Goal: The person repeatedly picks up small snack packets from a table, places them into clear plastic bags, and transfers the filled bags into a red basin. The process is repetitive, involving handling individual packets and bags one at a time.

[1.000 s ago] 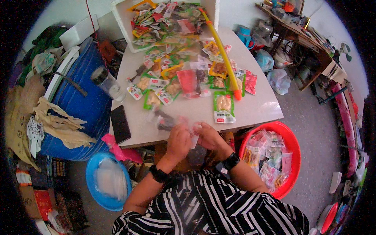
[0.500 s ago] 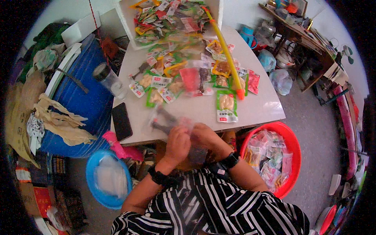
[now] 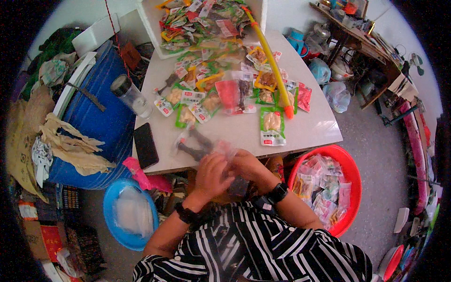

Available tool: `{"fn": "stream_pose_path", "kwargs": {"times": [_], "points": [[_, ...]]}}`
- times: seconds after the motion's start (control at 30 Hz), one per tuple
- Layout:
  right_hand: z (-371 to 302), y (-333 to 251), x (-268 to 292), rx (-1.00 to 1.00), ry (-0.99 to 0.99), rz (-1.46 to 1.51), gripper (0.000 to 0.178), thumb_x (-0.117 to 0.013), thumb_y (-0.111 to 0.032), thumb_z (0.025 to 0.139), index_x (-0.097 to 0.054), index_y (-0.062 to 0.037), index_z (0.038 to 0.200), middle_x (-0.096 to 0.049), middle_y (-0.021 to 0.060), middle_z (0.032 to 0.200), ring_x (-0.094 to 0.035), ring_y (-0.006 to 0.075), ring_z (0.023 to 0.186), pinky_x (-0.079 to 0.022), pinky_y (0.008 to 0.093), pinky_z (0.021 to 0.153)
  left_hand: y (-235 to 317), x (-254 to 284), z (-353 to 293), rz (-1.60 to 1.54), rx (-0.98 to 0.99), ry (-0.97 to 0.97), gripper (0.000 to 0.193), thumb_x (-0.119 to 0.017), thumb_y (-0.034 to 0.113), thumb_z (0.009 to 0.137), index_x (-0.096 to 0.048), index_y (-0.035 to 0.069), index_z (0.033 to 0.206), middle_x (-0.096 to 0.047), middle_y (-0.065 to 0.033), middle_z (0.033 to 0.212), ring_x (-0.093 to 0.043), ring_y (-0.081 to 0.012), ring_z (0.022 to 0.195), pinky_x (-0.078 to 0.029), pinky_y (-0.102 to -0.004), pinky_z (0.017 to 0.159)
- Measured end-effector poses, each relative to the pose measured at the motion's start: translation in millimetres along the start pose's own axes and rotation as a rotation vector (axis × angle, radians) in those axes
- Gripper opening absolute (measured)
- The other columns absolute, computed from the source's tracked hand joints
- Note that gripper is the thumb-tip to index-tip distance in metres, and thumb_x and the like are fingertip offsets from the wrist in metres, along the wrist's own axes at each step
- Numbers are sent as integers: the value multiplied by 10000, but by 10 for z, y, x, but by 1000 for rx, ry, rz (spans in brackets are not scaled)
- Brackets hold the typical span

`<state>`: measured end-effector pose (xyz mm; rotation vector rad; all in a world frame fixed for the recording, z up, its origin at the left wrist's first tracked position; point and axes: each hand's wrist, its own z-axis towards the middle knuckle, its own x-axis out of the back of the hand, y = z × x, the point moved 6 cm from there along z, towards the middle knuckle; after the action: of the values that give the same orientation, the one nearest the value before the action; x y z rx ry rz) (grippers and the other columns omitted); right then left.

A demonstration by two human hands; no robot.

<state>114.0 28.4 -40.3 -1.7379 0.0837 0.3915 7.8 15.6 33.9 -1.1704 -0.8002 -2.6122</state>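
At the table's front edge I have a clear plastic bag (image 3: 194, 144) with dark, elongated food pieces inside. My right hand (image 3: 250, 165) grips the bag's near end with bent fingers. Beside it, my left hand (image 3: 211, 175) holds the same end, its fingers curled toward the right hand. Exactly what the fingertips pinch is hidden. Beyond my hands, many small sealed snack packets lie on the table, among them a green-edged packet (image 3: 272, 126) with pale food and a red packet (image 3: 228, 97).
A white foam box (image 3: 261, 19) full of packets stands at the back, a yellow stick (image 3: 270, 58) leaning from it. To the left are a phone (image 3: 146, 146), a clear jar (image 3: 133, 97) and a blue basin (image 3: 109, 207) with plastic bags. A red basin (image 3: 355, 188) of filled bags sits right.
The far end of the bag has tipped slightly left and down toward the table. My left hand has turned, and its fingers have loosened a little; my right hand has hardly moved.
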Motion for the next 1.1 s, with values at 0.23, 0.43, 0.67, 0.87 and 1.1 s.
{"fn": "stream_pose_path", "kwargs": {"times": [0.23, 0.43, 0.67, 0.87, 1.1], "points": [[-167, 244, 303, -1, -29, -219, 186, -483, -185, 765, -488, -35, 876, -527, 55, 758, -504, 164, 651, -422, 267, 564, -86, -126, -142, 308, -63, -151, 330, -476, 144, 707, -456, 44, 1021, -421, -108, 1122, -373, -273, 1056, -243, -452, 885], [-420, -26, 135, -240, 92, 242, 252, -482, -275, 786, -481, -40, 874, -518, 38, 812, -513, 114, 711, -440, 248, 595, -172, 58, 53, 107, -77, -5, 261, -457, 100, 717, -490, 9, 959, -469, -158, 1039, -449, -289, 946, -337, -402, 809], [-488, -447, -108, -122, -66, 321, 427, -487, -298, 780, -356, -13, 1069, -458, 77, 988, -510, 183, 848, -464, 330, 654, -359, 755, 347, -554, 505, 133, 289, -401, 136, 796, -458, -37, 1019, -466, -152, 1061, -438, -244, 982, -329, -334, 842], [-576, -742, -303, 18, -252, 502, 652, -547, -387, 711, -251, -7, 1151, -394, 93, 1088, -413, 166, 982, -452, 328, 675, 386, 629, 592, -515, 240, -192, 196, -410, 58, 765, -510, -42, 900, -493, -160, 1009, -454, -253, 966, -327, -339, 847], [-598, -1002, -274, 223, -191, 498, 262, -482, -189, 773, -444, -1, 950, -514, 67, 868, -505, 125, 785, -441, 266, 621, 852, 268, 769, -233, -81, -487, 252, -475, 29, 638, -514, -37, 878, -499, -182, 941, -460, -326, 924, -321, -394, 843]]}}
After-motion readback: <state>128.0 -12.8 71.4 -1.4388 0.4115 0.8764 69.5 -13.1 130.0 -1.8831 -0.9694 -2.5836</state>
